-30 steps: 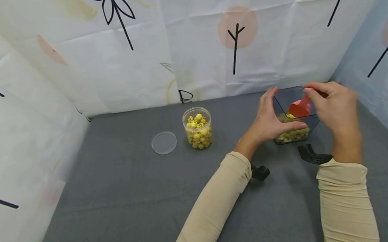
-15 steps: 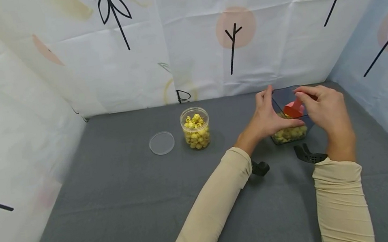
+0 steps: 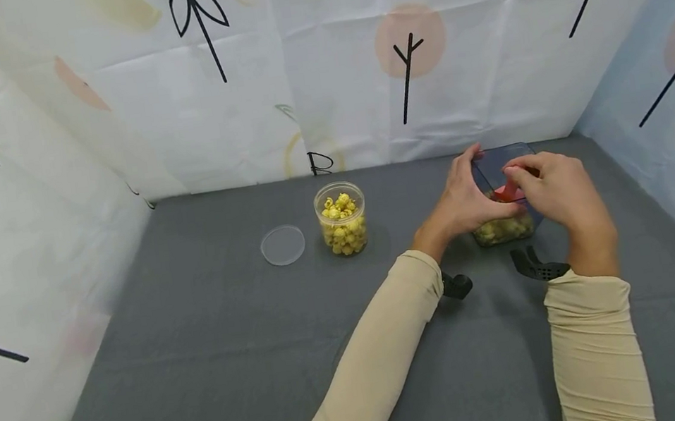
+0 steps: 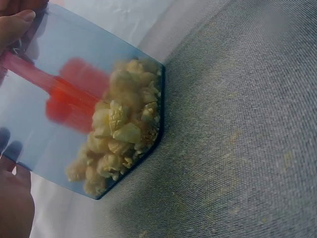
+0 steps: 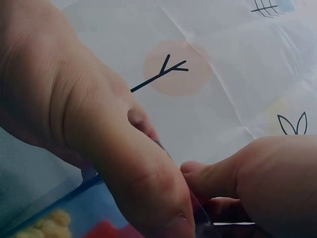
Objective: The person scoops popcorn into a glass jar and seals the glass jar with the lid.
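Note:
A clear bluish plastic box (image 4: 34,111) stands on the table at the right, with popcorn (image 4: 119,131) lying in its bottom. My left hand (image 3: 462,195) grips the box near its rim, thumb along the near side and fingers at the far left. Above the box, my right hand (image 3: 558,192) pinches the handle of a red scoop (image 3: 505,193). The scoop's bowl is down inside the box against the popcorn, as the left wrist view shows through the wall. In the right wrist view, my right thumb and fingers hide most of the scoop.
Left of the box stands an uncovered clear jar (image 3: 339,221) filled with yellow popcorn. Its round transparent lid (image 3: 282,245) lies flat beside it. Patterned cloth walls (image 3: 348,95) enclose the grey table (image 3: 205,370) at the back and sides.
My right hand has moved left and lowered the scoop deeper into the box. My left hand keeps its grip on the box, which stays in place.

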Motion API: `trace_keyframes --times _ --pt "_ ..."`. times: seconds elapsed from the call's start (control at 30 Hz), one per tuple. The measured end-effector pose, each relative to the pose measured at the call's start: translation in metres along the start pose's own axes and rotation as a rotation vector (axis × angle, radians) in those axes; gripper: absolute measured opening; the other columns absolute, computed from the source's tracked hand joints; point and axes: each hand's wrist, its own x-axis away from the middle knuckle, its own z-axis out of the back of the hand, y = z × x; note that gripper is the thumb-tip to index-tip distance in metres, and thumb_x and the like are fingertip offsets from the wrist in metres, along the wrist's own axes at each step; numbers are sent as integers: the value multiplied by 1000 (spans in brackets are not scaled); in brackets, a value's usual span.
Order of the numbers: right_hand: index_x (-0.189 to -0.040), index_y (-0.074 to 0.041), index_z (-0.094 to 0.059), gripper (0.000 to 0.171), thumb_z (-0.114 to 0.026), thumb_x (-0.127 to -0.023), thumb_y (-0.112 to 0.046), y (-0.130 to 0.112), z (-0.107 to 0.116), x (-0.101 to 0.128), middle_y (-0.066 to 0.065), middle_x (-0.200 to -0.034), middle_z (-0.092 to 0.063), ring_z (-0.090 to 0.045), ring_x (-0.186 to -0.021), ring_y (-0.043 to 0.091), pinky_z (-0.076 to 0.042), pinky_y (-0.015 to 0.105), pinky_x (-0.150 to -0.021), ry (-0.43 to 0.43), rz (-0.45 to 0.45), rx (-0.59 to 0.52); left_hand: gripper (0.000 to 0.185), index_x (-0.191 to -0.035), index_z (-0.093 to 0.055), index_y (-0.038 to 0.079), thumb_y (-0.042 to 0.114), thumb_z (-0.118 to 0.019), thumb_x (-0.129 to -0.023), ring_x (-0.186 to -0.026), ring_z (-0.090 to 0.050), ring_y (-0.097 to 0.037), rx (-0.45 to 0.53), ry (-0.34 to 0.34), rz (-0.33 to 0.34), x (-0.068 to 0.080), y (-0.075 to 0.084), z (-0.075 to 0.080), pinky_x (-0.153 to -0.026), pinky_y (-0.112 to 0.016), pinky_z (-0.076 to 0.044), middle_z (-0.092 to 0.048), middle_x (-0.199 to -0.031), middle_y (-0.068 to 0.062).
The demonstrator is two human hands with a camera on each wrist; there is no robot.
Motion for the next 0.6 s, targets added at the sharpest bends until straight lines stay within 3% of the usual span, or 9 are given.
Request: trace_keyframes --times 0.13,0.43,0.5,0.6 --pt "-135 5 -60 55 -39 -111 -40 1 1 -1 29 -127 -58 -55 -103 42 -43 47 -75 -16 -12 4 117 -163 -13 27 43 -89 -76 -143 -35 -7 23 -6 0 0 1 -1 -115 -25 -40 -33 -158 9" --pt "-131 6 -62 54 -37 -111 -39 4 1 1 31 -133 -55 -52 -118 51 -42 66 -90 18 6 -10 117 -163 -13 30 44 -89 -76 -142 -37 -8 28 -11 -3 -1 0 -1 -114 -26 -41 -34 -158 8" --pt "-131 6 -62 55 -37 -111 -39 5 2 1 32 -133 -54 -52 -116 51 -44 64 -87 24 6 -24 117 -163 -12 31 44 -89 -75 -142 -37 -8 35 -11 -5 -1 -1 -1 -114 -26 -42 -34 -158 9" --pt "-131 5 -62 56 -38 -111 -42 5 3 1 32 -126 -59 -56 -106 46 -47 52 -76 34 -13 -41 117 -163 -13 31 44 -89 -75 -141 -38 -7 42 -12 -3 -1 -1 -1 -113 -26 -42 -33 -158 10"
